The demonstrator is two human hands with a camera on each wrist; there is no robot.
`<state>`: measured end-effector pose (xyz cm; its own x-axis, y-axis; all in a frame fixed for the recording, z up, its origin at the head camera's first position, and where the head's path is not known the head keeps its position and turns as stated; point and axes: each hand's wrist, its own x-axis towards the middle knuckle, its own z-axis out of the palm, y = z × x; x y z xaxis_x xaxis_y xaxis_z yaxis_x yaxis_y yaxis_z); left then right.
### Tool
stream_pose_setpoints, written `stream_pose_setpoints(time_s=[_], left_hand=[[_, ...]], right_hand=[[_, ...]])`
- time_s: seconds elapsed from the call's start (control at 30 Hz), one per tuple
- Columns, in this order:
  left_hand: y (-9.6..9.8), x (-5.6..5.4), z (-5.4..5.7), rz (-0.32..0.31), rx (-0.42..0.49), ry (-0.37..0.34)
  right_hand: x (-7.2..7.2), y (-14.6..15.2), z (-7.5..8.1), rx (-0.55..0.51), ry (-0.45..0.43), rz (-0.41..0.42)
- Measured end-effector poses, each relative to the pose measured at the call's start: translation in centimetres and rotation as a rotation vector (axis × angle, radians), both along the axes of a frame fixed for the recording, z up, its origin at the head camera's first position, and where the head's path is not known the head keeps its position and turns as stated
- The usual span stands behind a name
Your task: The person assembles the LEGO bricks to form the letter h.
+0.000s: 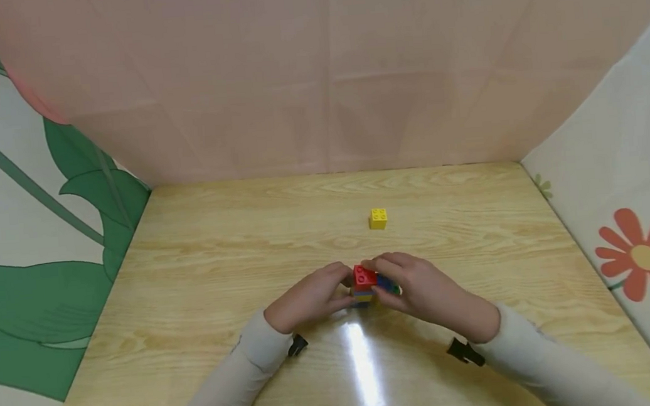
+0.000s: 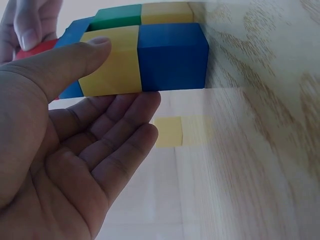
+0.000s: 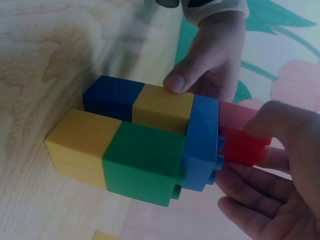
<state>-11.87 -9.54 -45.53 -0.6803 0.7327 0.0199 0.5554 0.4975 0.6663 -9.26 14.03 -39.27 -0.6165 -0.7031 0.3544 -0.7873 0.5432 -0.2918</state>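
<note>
A stack of toy building bricks stands on the table between both hands. One column has a dark blue brick point(image 3: 112, 97) at the bottom and a yellow brick point(image 3: 162, 104) on it. Beside it, a green brick point(image 3: 142, 162) sits on another yellow brick point(image 3: 82, 145). A lighter blue brick point(image 3: 200, 145) lies across the top, and a red brick point(image 1: 364, 277) sits on that. My left hand point(image 1: 311, 298) steadies the stack, thumb on the upper yellow brick and fingers at the far side. With thumb and fingers, my right hand point(image 1: 421, 284) pinches the red brick.
A loose yellow brick point(image 1: 378, 219) lies on the wooden table point(image 1: 220, 248) beyond the hands. A pink backdrop point(image 1: 321, 71) closes off the back, with flower-printed panels point(image 1: 646, 256) at the sides. Black straps point(image 1: 465, 351) hang at the wrists.
</note>
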Motion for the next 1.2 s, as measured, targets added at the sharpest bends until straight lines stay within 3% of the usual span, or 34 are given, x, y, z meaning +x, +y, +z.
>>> stream_pose_setpoints(time_s=[0.17,0.5,0.9,1.2], left_hand=[[-0.1,-0.1,0.0,0.009,-0.006,-0.001],[0.0,0.0,0.4,-0.002,0.003,0.019],[0.4,0.2,0.1,0.004,-0.037,0.010],[0.3,0.2,0.1,0.016,-0.062,0.011]], right_hand=[[-0.4,-0.1,-0.1,-0.074,-0.087,0.026],[-0.1,0.0,-0.1,-0.059,-0.005,-0.003],[0.0,0.8,-1.5,-0.108,-0.044,0.019],[-0.5,1.3,-1.4,-0.138,-0.108,0.059]])
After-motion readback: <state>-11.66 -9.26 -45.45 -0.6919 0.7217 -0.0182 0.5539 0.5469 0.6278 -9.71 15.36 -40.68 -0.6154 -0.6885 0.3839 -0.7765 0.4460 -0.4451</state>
